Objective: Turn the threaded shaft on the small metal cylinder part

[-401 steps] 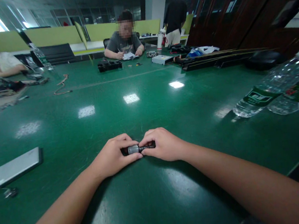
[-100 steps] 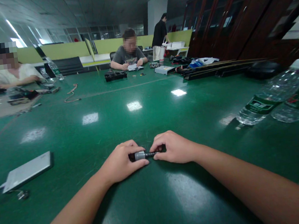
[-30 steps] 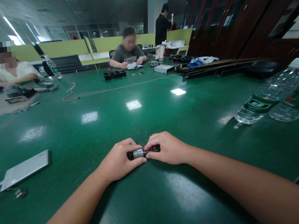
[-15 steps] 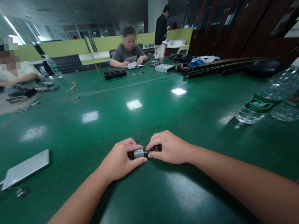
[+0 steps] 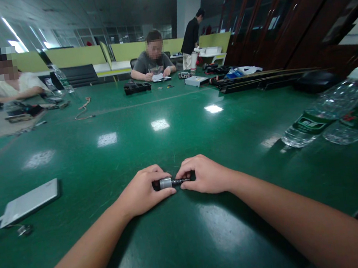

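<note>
A small cylindrical part (image 5: 166, 183), silver in the middle with a black ribbed shaft towards the right, lies sideways low over the green table (image 5: 133, 135). My left hand (image 5: 144, 190) grips its silver body between thumb and fingers, which cover its left end in part. At the thin dark shaft, my right hand (image 5: 206, 175) pinches with thumb and fingertips. The far right end of the shaft is partly hidden by those fingers.
On the left is a silver flat box (image 5: 30, 202) with a white cable. Clear plastic bottles (image 5: 311, 122) stand at the right. Dark metal parts (image 5: 257, 81), a black tray (image 5: 136, 87) and a cord (image 5: 83, 109) lie farther back. Two people sit across the table; another stands behind.
My right hand has shifted slightly right along the shaft, showing more of its ribbed length. My left hand has hardly moved. The standing person has moved a little left.
</note>
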Demonstrator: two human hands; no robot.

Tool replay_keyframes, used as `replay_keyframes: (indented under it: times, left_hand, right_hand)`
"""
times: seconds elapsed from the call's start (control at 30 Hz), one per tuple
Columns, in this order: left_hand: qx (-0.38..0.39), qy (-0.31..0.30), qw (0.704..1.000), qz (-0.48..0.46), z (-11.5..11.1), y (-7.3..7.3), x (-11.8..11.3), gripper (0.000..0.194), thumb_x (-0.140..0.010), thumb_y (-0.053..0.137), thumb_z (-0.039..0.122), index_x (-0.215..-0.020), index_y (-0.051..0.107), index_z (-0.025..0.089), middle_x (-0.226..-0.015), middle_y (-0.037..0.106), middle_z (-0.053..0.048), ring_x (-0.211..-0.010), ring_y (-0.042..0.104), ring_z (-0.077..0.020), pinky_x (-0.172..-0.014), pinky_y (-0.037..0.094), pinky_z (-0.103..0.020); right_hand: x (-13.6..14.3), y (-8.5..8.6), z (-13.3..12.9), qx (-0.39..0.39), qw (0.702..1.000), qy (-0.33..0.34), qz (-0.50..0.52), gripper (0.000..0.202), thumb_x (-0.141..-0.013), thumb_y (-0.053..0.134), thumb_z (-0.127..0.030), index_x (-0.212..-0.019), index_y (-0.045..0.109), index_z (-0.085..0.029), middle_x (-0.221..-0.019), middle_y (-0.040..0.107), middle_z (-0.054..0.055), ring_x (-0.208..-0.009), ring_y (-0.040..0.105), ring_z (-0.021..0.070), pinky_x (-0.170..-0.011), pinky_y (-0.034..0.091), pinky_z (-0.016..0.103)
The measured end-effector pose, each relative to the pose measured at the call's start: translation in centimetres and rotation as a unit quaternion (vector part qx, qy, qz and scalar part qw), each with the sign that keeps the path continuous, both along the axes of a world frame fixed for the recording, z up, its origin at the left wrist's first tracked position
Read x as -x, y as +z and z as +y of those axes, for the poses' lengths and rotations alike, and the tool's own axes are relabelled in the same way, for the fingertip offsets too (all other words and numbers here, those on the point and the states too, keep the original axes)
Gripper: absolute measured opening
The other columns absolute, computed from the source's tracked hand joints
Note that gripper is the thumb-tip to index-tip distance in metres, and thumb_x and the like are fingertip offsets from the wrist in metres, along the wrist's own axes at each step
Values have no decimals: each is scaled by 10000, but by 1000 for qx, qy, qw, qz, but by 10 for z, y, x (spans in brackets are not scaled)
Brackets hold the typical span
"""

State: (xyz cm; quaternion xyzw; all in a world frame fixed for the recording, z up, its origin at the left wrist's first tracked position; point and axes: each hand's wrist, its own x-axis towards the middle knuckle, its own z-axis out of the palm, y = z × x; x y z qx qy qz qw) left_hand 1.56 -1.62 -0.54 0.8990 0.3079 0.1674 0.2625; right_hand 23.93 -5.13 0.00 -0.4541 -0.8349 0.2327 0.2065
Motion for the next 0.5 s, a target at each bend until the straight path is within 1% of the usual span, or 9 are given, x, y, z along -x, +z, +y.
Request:
replay_keyframes:
  times: [0.17,0.5]
  left_hand:
    - [1,-3,1000,-2,-1,0,1,253,-838,709,368,-1026,741,203,-868,633,-34,-800,608,-175,-716,457,-280]
    - [-2,-1,1000,-2,0,1,1,253,-831,718,358,-1028,743,203,-856,631,-31,-788,606,-174,-701,455,-275]
  right_hand:
    - [-1,3,-1,9,1000,-4,2,181,-730,714,-135,-900,763,-168,-779,673,17,-702,596,125,-661,422,232]
    - [-2,2,0,10,1000,-2,-3,168,-748,714,-156,-909,763,-167,-781,673,20,-711,598,127,-665,427,241]
